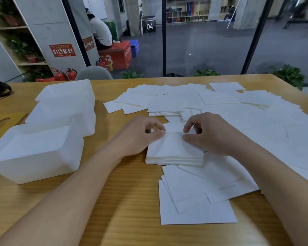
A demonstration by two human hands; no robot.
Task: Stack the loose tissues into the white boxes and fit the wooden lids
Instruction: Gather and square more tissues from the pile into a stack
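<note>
wooden table (128,201), grey chair (94,73), fire extinguishers (66,74), seated person (101,32), possibly potted plants (288,75)

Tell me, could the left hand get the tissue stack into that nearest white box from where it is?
Probably yes. The left hand pinches the tissue stack, and the nearest white box stands open just to its left, with only bare table between them.

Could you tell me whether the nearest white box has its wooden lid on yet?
Off: the nearest white box is open-topped, no lid on it.
</note>
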